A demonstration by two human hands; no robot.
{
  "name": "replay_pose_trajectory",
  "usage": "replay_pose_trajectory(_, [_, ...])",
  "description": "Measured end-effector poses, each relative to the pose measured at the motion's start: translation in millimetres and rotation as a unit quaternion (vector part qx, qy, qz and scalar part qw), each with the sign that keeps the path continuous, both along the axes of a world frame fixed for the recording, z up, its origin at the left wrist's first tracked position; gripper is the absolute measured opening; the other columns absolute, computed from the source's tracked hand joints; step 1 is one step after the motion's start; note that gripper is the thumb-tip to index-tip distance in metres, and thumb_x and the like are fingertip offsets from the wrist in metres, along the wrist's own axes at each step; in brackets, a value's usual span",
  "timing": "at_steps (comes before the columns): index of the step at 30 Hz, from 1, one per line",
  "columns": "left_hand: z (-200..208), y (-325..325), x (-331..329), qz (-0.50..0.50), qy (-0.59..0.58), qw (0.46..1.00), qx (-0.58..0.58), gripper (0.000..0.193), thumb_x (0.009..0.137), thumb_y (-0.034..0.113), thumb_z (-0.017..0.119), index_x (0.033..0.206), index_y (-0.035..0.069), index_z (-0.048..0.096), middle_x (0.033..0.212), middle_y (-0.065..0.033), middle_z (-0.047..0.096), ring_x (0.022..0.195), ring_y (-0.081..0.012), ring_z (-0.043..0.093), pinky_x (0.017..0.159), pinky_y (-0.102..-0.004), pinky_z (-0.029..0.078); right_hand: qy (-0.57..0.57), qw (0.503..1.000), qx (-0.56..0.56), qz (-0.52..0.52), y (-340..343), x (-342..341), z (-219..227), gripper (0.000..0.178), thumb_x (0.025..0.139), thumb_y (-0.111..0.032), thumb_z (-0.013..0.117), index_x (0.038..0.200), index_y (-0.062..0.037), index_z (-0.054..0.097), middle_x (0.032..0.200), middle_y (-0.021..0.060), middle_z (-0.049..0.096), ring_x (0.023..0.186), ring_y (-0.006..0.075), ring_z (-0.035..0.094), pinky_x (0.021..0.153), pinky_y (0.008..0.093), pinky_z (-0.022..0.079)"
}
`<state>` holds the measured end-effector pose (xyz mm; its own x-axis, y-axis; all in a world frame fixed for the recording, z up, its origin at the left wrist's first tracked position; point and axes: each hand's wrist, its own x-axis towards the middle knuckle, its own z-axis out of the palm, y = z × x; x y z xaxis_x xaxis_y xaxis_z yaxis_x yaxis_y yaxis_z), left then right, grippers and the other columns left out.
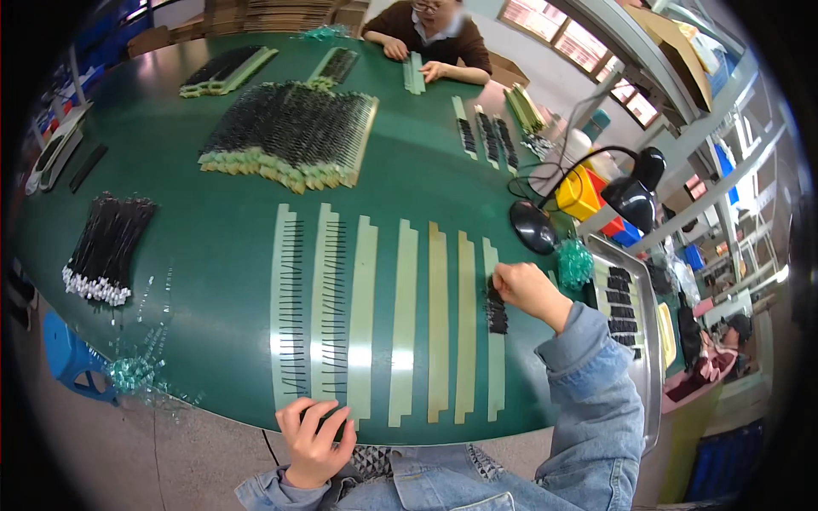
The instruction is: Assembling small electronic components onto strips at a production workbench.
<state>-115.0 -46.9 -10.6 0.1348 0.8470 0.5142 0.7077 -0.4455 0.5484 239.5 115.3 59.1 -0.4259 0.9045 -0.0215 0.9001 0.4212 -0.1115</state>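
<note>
Pale green strips with stepped ends lie in a row before me. The leftmost strip (283,298) and the second strip (322,289) carry short black wire-like pins along their right edges. By the lower ends of these two, my left hand (313,439) rests at the table edge, fingers curved and apart, holding nothing visible. My right hand (530,291) is closed in a pinch over the rightmost strip (495,375), at the top of a cluster of short black pieces (497,317) on it. What the fingertips grip is hidden. Between them lie bare strips, including a browner strip (438,324).
A bundle of black wires with white ends (100,255) lies left. Farther off is a broad stack of loaded strips (285,136). A black desk lamp (535,226), clear green plastic bits (574,262) and a metal tray (648,341) stand right. A co-worker (439,43) handles strips opposite.
</note>
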Motion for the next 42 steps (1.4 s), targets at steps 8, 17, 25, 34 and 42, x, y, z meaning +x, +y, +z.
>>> replay_pose_trajectory(8, [-5.3, -12.8, -20.4, 0.052, 0.041, 0.997, 0.029, 0.022, 0.061, 0.017, 0.064, 0.081, 0.007, 0.065, 0.094, -0.0036, 0.061, 0.089, -0.0264, 0.047, 0.076, -0.0406, 0.034, 0.156, 0.984, -0.019, 0.086, 34.2, -95.1, 34.6, 0.017, 0.074, -0.01, 0.059, 0.089, -0.0026, 0.064, 0.082, 0.0129, 0.063, 0.077, 0.0269, 0.063, 0.069, 0.0345, 0.05])
replay_pose_trajectory(17, [-0.9, -14.5, -17.3, 0.051, 0.03, 0.997, 0.055, 0.027, 0.066, 0.016, 0.066, 0.091, 0.006, 0.065, 0.097, -0.0052, 0.062, 0.093, -0.027, 0.052, 0.08, -0.0408, 0.038, 0.099, 0.985, 0.079, 0.12, 103.3, -197.8, -58.6, 0.03, 0.076, -0.003, 0.048, 0.106, 0.0006, 0.054, 0.102, 0.0147, 0.052, 0.096, 0.0307, 0.052, 0.081, 0.0386, 0.047])
replay_pose_trajectory(25, [-7.8, -2.1, -16.1, 0.063, 0.034, 0.997, 0.02, 0.02, 0.063, 0.018, 0.066, 0.081, 0.011, 0.068, 0.087, 0.0028, 0.064, 0.087, -0.0211, 0.05, 0.076, -0.0351, 0.034, 0.076, 0.989, 0.09, 0.094, 86.9, -203.7, -56.1, 0.04, 0.074, 0.001, 0.048, 0.113, 0.0013, 0.051, 0.102, 0.0121, 0.05, 0.099, 0.0282, 0.048, 0.085, 0.0349, 0.044])
replay_pose_trajectory(34, [-12.6, -8.7, -16.4, 0.072, 0.032, 0.996, 0.035, 0.02, 0.061, 0.014, 0.068, 0.081, 0.01, 0.068, 0.087, 0.0026, 0.064, 0.086, -0.0211, 0.05, 0.077, -0.0346, 0.033, 0.115, 0.98, 0.101, 0.126, 82.0, -204.9, -63.6, 0.029, 0.076, -0.003, 0.048, 0.104, -0.0014, 0.056, 0.095, 0.0116, 0.05, 0.094, 0.0269, 0.05, 0.076, 0.0384, 0.048])
replay_pose_trajectory(42, [-15.6, -9.0, -13.6, 0.069, 0.034, 0.996, 0.054, 0.02, 0.061, 0.013, 0.067, 0.08, 0.009, 0.068, 0.087, 0.002, 0.064, 0.085, -0.0215, 0.05, 0.077, -0.0347, 0.034, 0.126, 0.981, 0.055, 0.14, 68.4, -200.6, -56.7, 0.027, 0.078, -0.004, 0.048, 0.102, -0.0018, 0.06, 0.096, 0.0114, 0.053, 0.095, 0.0262, 0.05, 0.082, 0.0358, 0.046])
